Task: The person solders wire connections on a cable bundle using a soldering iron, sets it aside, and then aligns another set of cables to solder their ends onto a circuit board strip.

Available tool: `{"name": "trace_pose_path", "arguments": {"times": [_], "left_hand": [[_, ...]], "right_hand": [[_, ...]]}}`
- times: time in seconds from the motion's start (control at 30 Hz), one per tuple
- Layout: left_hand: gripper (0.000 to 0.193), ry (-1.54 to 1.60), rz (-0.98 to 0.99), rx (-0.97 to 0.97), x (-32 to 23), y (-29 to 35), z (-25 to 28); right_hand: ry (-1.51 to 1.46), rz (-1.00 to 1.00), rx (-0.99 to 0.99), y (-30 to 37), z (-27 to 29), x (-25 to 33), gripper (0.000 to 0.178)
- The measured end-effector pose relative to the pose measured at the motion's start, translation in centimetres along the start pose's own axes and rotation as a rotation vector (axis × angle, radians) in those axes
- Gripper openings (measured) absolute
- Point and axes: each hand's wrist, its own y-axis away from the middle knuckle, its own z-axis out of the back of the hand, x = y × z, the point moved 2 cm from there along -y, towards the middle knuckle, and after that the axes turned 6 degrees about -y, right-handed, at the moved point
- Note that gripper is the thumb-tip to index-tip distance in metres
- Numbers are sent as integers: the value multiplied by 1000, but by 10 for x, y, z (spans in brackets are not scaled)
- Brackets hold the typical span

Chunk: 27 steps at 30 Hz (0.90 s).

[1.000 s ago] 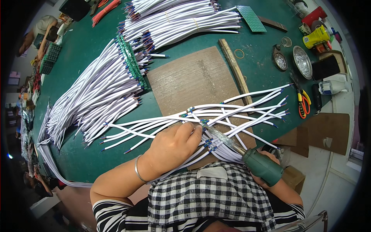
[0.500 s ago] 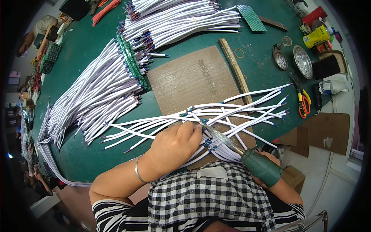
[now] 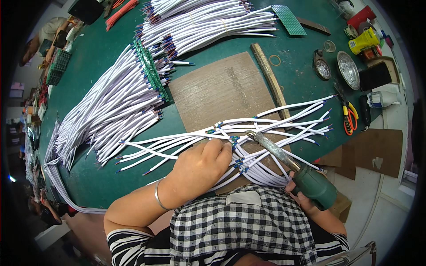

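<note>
My left hand [image 3: 202, 162] rests over the crossing white cables [image 3: 168, 148], fingers pinched on the end of one cable beside a small green circuit board piece [image 3: 234, 141]. My right hand [image 3: 305, 201], partly hidden, grips the green handle of a soldering iron [image 3: 275, 150]. The iron's metal tip lies just right of that board piece, apart from it, over the cables. More small joints with blue and brown wire ends [image 3: 241, 166] show near my left fingers. Beneath the cables is a brown wooden board [image 3: 213, 93].
Large bundles of white cables [image 3: 111, 102] lie left and far, with a green circuit board strip [image 3: 151, 66] across one. A wooden bar [image 3: 270, 80] edges the board. Right stand a metal dish [image 3: 348, 71], orange-handled pliers [image 3: 349, 117] and a yellow bottle [image 3: 364, 41].
The soldering iron has moved right and its tip has come away from the joint by my left fingers. My right hand shifted with it; my left hand stays put.
</note>
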Motion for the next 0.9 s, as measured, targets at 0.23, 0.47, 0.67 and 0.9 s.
{"name": "trace_pose_path", "arguments": {"times": [0.23, 0.47, 0.67, 0.9], "left_hand": [[25, 23, 16, -11, 0, 1, -1], [19, 322, 190, -51, -3, 1, 4], [22, 546, 88, 196, -9, 7, 5], [28, 213, 189, -1, 0, 14, -6]], "right_hand": [[-25, -54, 47, -1, 1, -5, 19], [-220, -137, 47, -4, 1, -8, 49], [-696, -202, -3, -40, -22, 8, 80], [-1137, -194, 210, -77, -62, 6, 73]]}}
